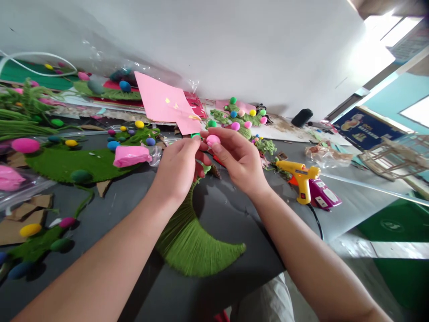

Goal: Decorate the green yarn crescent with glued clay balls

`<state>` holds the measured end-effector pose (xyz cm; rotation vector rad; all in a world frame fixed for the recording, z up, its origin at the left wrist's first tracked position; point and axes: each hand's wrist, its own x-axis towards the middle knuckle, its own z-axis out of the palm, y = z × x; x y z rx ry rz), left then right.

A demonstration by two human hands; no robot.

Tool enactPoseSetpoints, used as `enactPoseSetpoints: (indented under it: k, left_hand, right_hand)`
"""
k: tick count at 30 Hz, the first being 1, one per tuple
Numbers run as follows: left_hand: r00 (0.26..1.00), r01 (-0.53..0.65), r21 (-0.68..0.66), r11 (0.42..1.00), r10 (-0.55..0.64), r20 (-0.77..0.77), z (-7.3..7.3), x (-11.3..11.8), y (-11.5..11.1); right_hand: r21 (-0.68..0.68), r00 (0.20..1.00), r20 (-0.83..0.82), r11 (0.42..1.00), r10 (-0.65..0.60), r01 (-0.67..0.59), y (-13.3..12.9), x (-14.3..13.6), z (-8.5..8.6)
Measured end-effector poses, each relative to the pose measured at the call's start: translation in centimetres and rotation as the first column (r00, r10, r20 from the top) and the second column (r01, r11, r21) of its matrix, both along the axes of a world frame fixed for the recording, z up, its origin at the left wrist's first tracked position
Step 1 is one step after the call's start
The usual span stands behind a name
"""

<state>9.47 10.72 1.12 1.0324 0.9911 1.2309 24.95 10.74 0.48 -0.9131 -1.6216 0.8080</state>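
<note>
Dozens of small coloured pompoms (25, 145) lie scattered over the dark table (110, 210), many stuck on flat green yarn shapes (63, 163) at the far left, where cardboard scraps (23, 214) also lie. Further in, a pink plastic bag (131, 155) rests near a sheet of pink paper (161, 102) leaning up behind it.

At the middle, the left hand (177, 167) is curled, its fingertips closed on something small that the hand itself hides; I cannot tell what it is. Touching it fingertip to fingertip, the right hand (239, 161) pinches a pink pompom (213, 140) between thumb and forefinger, held up in the air above a green yarn-wound crescent (194, 243) that lies on the table under both wrists.

That pompom looks very light, soft and fuzzy, so it should squash under a hard squeeze and spring back; a gentle pinch across its sides, as now, seems the right hold. The crescent looks stiff under its yarn, and its wrapped strands could slip if dragged, so its broad middle seems the safer place to grip.

To the right, a yellow glue gun (300, 176) stands beside a purple pack (323, 194), near the right hand; a wooden frame (389, 158) sits further off.
</note>
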Motion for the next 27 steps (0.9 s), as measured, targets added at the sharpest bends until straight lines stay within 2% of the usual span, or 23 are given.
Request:
enactPoseSetpoints:
  k: [5, 12, 18, 23, 27]
  left_hand:
    - [0.995, 0.089, 0.084, 0.992, -0.093, 0.042, -0.28, 0.09, -0.10]
    - [0.996, 0.065, 0.098, 0.993, -0.070, 0.047, -0.21, -0.21, -0.17]
    - [0.996, 0.037, 0.094, 0.995, -0.045, 0.079, -0.07, -0.15, -0.05]
    - [0.999, 0.007, 0.090, 0.996, -0.011, 0.049, -0.34, -0.18, 0.05]
    - [0.998, 0.038, 0.081, 0.996, -0.042, 0.049, -0.25, -0.11, -0.10]
  right_hand:
    - [0.070, 0.999, 0.048, 0.997, 0.014, -0.017, -0.04, -0.16, 0.15]
    - [0.052, 0.995, 0.094, 0.999, -0.021, 0.016, 0.05, -0.09, -0.01]
    - [-0.008, 0.998, 0.055, 0.999, 0.037, -0.037, 0.10, -0.05, -0.11]
    - [0.037, 0.996, 0.081, 0.999, -0.041, 0.038, 0.07, 0.10, 0.11]
    - [0.069, 0.983, 0.070, 0.984, -0.171, 0.166, 0.29, 0.38, 0.13]
